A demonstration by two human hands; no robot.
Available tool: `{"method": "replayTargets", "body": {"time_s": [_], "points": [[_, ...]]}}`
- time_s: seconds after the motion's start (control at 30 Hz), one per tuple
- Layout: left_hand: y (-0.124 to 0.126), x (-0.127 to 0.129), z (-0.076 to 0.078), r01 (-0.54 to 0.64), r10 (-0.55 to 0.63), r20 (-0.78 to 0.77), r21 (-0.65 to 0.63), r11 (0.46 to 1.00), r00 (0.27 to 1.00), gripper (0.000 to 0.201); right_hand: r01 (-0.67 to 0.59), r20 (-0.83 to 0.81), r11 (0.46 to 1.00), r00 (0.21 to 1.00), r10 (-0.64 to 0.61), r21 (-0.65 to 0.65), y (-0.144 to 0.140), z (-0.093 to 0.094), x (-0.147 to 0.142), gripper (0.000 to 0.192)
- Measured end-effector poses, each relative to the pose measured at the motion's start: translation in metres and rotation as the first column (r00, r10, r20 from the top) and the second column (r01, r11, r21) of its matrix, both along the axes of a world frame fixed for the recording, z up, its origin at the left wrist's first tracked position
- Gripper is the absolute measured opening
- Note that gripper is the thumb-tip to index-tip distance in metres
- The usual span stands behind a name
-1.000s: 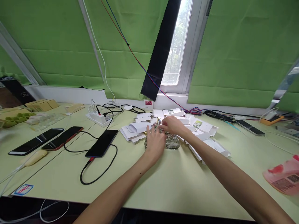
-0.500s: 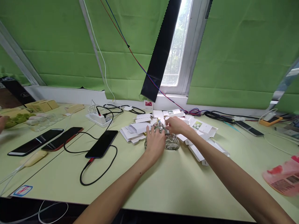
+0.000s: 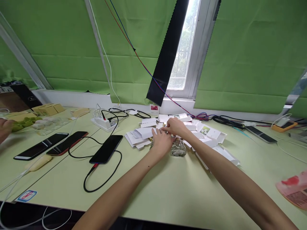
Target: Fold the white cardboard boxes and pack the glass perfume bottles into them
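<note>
1. At a pale green table (image 3: 168, 188) under a window hung with green blinds, a person's two bare hands meet over a cluster of small clear glass bottles (image 3: 178, 149).
2. Left hand (image 3: 161, 142) lies palm-down over the bottles on that side, fingers spread and touching the glass — whether it grips one cannot be told.
3. Right hand (image 3: 176, 126) sits just above and behind, fingertips pinched together at a bottle's top; the small part between them is too tiny to make out.
4. Bottles stand at mid-table, right in front of a scatter of flat white cartons (image 3: 144, 134) that fans out to both sides.
5. Left of the hands lies a black phone (image 3: 106, 149) on a looping black cable (image 3: 100, 179); farther left, two more phones (image 3: 51, 145) side by side.
6. White power strip (image 3: 102, 121) rests near the wall, with cables running along the sill.
7. Another person's hand (image 3: 4, 127) shows at the far left edge — well apart from the bottles.
8. Pink packet (image 3: 294, 188) lies at the right edge.
</note>
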State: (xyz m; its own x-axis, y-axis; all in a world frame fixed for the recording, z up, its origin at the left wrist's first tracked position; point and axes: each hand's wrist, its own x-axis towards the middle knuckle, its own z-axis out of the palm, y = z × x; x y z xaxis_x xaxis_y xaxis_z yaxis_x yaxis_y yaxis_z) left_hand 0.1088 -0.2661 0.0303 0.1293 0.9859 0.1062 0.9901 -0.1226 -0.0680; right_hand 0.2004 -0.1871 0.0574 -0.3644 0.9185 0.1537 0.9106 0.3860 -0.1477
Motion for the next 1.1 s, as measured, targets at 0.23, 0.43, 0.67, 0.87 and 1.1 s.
{"method": "replayTargets", "body": {"time_s": [0.23, 0.43, 0.67, 0.87, 1.1], "points": [[0.000, 0.005, 0.004, -0.005, 0.005, 0.005, -0.016, 1.000, 1.000, 0.049, -0.053, 0.025, 0.998, 0.998, 0.052, 0.025, 0.000, -0.001, -0.001, 0.025], [0.000, 0.006, 0.006, -0.012, 0.012, 0.007, -0.029, 1.000, 1.000, 0.045, -0.093, 0.057, 0.995, 0.994, 0.091, 0.029, -0.004, 0.013, 0.003, 0.022], [-0.002, 0.006, 0.006, -0.025, 0.026, 0.015, -0.057, 0.998, 1.000, 0.050, -0.051, 0.091, 0.998, 0.994, 0.053, -0.022, -0.006, 0.022, 0.015, 0.018], [-0.004, 0.004, 0.010, -0.038, 0.040, 0.032, -0.063, 0.997, 0.999, 0.048, -0.010, 0.072, 0.997, 0.997, 0.015, -0.075, 0.005, 0.004, 0.024, 0.022], [0.011, 0.005, 0.018, -0.062, 0.066, 0.046, -0.090, 0.994, 0.997, 0.059, -0.098, -0.038, 0.995, 0.995, 0.097, -0.031, 0.022, 0.011, 0.003, 0.032]]}}
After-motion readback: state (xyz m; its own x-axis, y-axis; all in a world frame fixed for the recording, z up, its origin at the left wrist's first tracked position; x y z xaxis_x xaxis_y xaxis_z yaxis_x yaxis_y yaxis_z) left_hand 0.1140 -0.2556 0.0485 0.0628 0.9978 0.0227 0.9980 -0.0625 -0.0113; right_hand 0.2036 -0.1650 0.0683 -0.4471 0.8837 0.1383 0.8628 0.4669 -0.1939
